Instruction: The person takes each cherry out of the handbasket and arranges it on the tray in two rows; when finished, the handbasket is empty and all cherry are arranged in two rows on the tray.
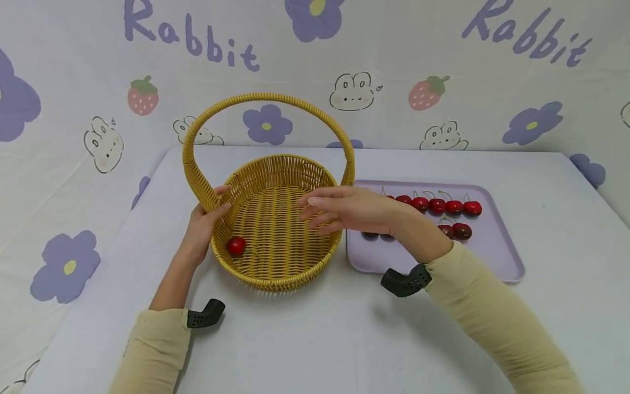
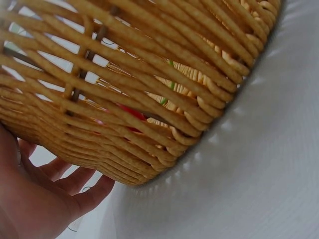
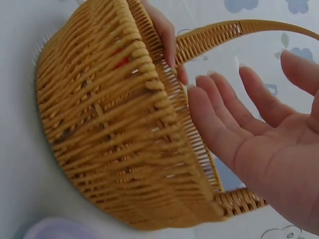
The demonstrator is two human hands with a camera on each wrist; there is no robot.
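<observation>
A yellow woven basket (image 1: 275,285) with a tall arched handle (image 1: 269,97) stands on the white table. My left hand (image 1: 199,232) holds its left side where the handle joins the rim, thumb toward the inside. The left wrist view shows those fingers (image 2: 82,181) against the outer weave. One red cherry (image 1: 236,246) lies on the basket floor at the left. Over the right part of the basket hovers my right hand (image 1: 351,210), palm turned partly up in the right wrist view, its fingers (image 3: 219,107) loosely extended with nothing between them.
Right of the basket lies a lilac tray (image 1: 497,257) bearing several cherries (image 1: 437,206) in two rows, partly hidden behind my right hand and forearm. Behind the table hangs a white cloth (image 1: 295,65) printed with rabbits, flowers and strawberries.
</observation>
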